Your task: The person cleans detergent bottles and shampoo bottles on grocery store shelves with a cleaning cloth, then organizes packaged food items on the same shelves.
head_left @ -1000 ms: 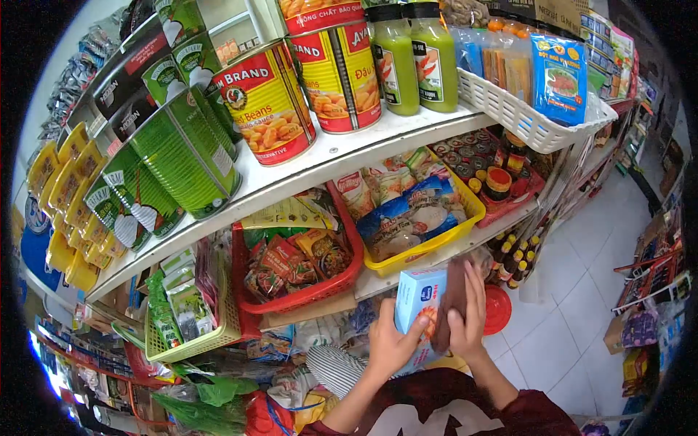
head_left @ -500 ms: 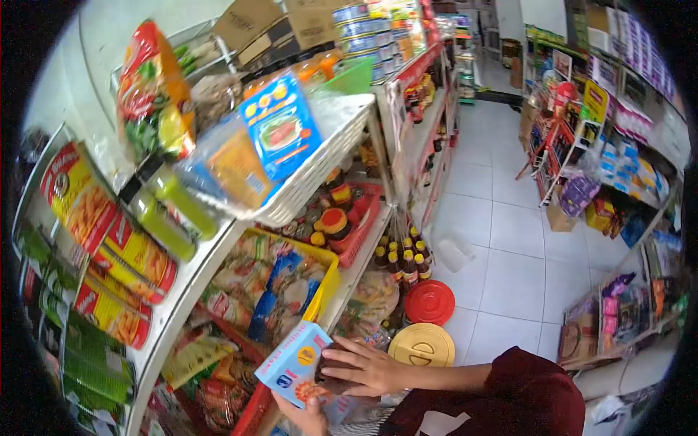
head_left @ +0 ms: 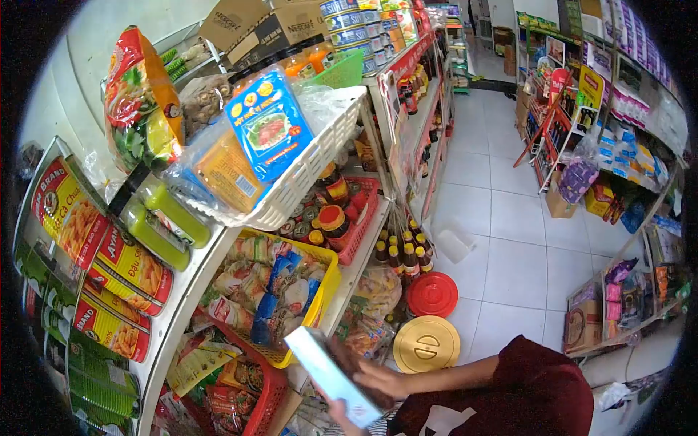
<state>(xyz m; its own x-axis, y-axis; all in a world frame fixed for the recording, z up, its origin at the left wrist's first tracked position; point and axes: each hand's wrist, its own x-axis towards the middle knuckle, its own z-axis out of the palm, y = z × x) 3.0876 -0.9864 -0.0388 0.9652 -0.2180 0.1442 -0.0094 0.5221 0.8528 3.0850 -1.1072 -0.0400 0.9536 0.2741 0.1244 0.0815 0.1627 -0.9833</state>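
Observation:
A light blue box [head_left: 338, 381] is held low in front of me, tilted, its bright side washed out by glare and a dark brown side turned to the right. My left hand [head_left: 345, 419] grips its lower end, closed, with only part of the thumb and fingers showing. From the right, my right hand [head_left: 383, 379] rests its fingers against the dark side and holds the box too. Just beyond the box is a yellow basket [head_left: 332, 291] of bagged goods. A red basket [head_left: 275, 392] with packets lies left of my hands.
On the left shelf stand cans [head_left: 109, 330], green bottles [head_left: 154, 236] and a white basket [head_left: 309, 163] of packets. A red lid [head_left: 432, 293] and a gold lid [head_left: 427, 346] top containers by the tiled aisle [head_left: 502, 218]. Bottles [head_left: 409, 258] stand on the floor; stocked racks line the right.
The box has turned from its printed front to a pale, glaring side and shifted slightly right. My right hand has moved slightly down and right with it.

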